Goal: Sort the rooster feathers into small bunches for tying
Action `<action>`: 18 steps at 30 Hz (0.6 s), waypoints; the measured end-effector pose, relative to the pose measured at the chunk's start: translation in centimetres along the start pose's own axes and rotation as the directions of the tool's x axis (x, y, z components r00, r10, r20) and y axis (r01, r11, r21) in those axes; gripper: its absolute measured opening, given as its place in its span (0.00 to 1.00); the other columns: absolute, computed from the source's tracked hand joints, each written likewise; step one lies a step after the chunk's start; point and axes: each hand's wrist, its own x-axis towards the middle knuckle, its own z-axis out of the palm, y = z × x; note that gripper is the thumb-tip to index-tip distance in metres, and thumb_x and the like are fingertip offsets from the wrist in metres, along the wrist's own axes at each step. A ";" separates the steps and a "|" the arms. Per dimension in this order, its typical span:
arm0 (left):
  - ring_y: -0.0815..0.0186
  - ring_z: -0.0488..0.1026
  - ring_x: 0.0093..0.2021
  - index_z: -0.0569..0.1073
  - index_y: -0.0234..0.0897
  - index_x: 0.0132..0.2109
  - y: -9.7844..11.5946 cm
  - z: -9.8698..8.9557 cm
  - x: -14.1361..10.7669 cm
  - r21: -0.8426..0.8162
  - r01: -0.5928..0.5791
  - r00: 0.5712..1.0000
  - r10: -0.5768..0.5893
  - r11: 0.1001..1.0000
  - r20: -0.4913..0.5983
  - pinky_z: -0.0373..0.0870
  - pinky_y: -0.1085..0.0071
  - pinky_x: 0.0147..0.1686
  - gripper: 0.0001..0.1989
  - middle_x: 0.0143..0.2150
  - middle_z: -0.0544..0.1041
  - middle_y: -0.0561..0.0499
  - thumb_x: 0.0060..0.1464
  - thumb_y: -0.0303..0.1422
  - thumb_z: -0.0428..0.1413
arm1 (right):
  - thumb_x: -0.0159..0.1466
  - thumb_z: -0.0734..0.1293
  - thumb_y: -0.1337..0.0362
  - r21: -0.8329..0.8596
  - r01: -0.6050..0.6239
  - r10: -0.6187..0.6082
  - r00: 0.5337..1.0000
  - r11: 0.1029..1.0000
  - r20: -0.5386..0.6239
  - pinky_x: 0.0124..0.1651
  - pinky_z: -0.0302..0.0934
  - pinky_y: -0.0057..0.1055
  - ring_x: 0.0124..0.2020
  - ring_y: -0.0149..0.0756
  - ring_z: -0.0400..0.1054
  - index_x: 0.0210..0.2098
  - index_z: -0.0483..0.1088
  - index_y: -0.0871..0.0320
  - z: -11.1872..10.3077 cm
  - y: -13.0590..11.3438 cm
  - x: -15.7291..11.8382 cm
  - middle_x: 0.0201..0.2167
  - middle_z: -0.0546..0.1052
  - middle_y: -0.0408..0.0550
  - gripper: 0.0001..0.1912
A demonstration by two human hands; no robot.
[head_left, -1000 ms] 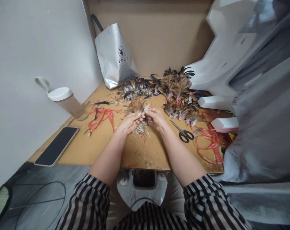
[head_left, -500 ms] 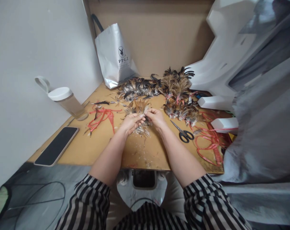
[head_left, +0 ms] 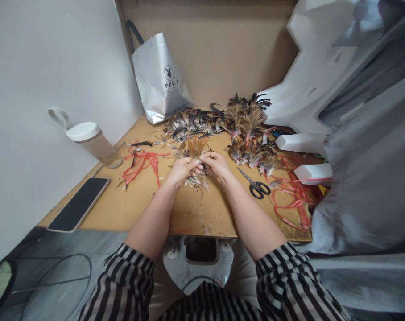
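Observation:
A fan of brown feathers (head_left: pixel 197 146) stands up between my two hands, which meet over the middle of the table. My left hand (head_left: pixel 184 170) pinches its base from the left with thumb and fingers. From the right, my right hand (head_left: pixel 214 162) closes on the same base, its fingertips touching those of the left. The quill ends are hidden behind the fingers. Below and around the hands lie loose greyish feathers (head_left: pixel 198 182). Tied feather bunches (head_left: pixel 254 156) with pinkish-red bindings are to the right, and black-handled scissors (head_left: pixel 256 185) rest near my right wrist.
Left of my hands lie red plastic strips (head_left: pixel 144 165), a phone (head_left: pixel 78 204) and a lidded bottle (head_left: pixel 97 142). A silver bag (head_left: pixel 159 80) leans at the back beside dark feathers (head_left: pixel 196 122). More red strips (head_left: pixel 294 200) and white foam blocks (head_left: pixel 312 173) are at right.
The brown feathers between my hands now stand up more clearly as a narrower fan. Both hands have shifted very slightly left, still pinched together.

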 end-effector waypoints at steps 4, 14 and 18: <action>0.78 0.67 0.19 0.73 0.29 0.32 0.3 -0.8 0.4 -0.140 -0.068 0.990 0.050 0.988 -0.131 0.58 0.83 0.16 0.09 0.27 0.77 0.47 0.46 0.32 0.59 | 0.44 0.70 0.57 -0.015 0.029 -0.031 0.983 0.999 -0.184 0.18 0.40 0.24 0.14 0.22 0.48 0.23 0.67 0.59 -0.9 0.1 0.7 0.12 0.62 0.35 0.13; 0.78 0.68 0.20 0.72 0.30 0.34 0.6 -1.7 0.9 -0.393 -0.091 0.959 -0.025 0.915 -0.281 0.61 0.85 0.16 0.05 0.30 0.77 0.48 0.48 0.27 0.57 | 0.50 0.64 0.61 -0.603 0.199 -0.340 0.932 0.772 -0.128 0.31 0.56 0.27 0.23 0.30 0.61 0.24 0.72 0.59 -2.4 2.6 2.1 0.21 0.72 0.42 0.08; 0.79 0.68 0.19 0.72 0.30 0.34 0.5 -1.8 1.0 -0.408 -0.118 0.954 -0.012 0.905 -0.301 0.60 0.85 0.16 0.04 0.29 0.76 0.49 0.49 0.27 0.56 | 0.51 0.63 0.62 -0.771 0.238 -0.405 0.914 0.591 -0.029 0.34 0.55 0.28 0.27 0.31 0.62 0.26 0.73 0.57 -1.7 2.9 1.3 0.25 0.72 0.43 0.08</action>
